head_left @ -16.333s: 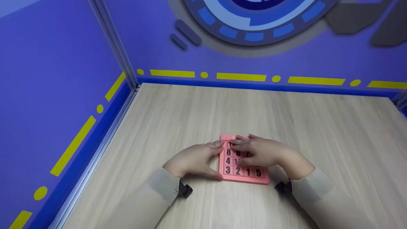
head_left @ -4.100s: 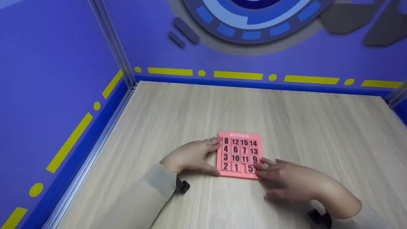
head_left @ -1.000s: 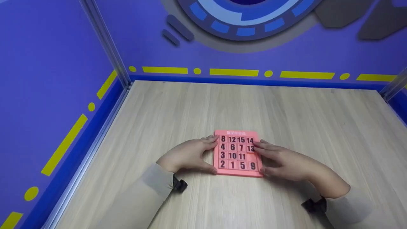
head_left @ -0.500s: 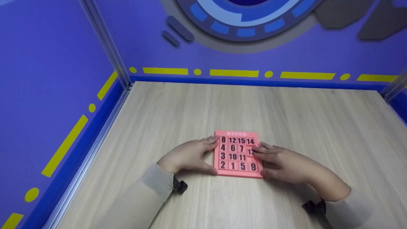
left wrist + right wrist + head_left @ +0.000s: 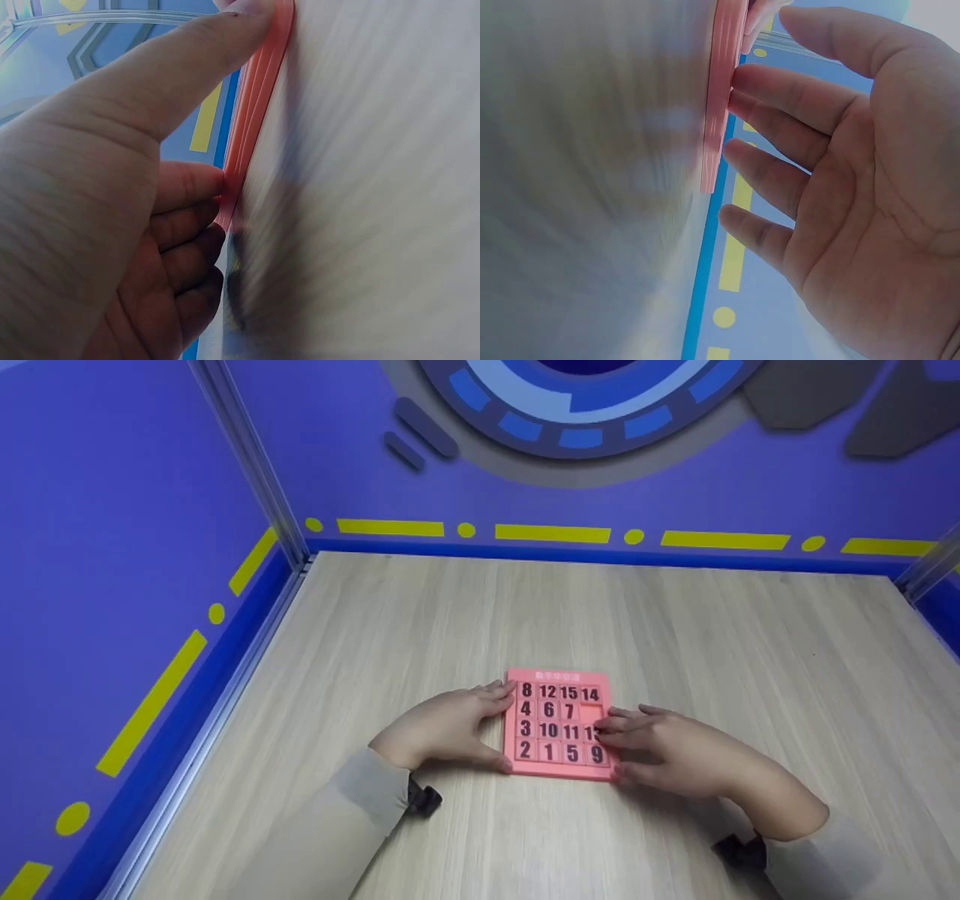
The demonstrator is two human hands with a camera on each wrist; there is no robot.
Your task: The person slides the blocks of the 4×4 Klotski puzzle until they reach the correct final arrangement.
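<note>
A pink number puzzle board (image 5: 559, 772) lies flat on the table, its numbered tiles in four rows. The left hand (image 5: 446, 727) holds the board's left edge, thumb at the lower corner and fingers higher up; the left wrist view shows this hand (image 5: 97, 195) against the pink edge (image 5: 255, 97). At the right side, the right hand (image 5: 675, 754) has fingertips on the 13 tile, partly covering it, in the third row. An empty slot (image 5: 591, 712) shows above that tile, under the 14. In the right wrist view the right hand (image 5: 855, 172) has its fingers extended beside the board's edge (image 5: 724, 90).
The board rests on a light wood-grain table (image 5: 465, 615). A blue-purple panel (image 5: 135, 547) with yellow marks rises on the left and another (image 5: 562, 502) stands at the back, with a metal post (image 5: 259, 457) at their corner. Each wrist wears a black device.
The 13 tile has slid down from the second row to the third, leaving the slot above it empty. The right fingers moved down slightly with it, while the left hand stayed at the left edge.
</note>
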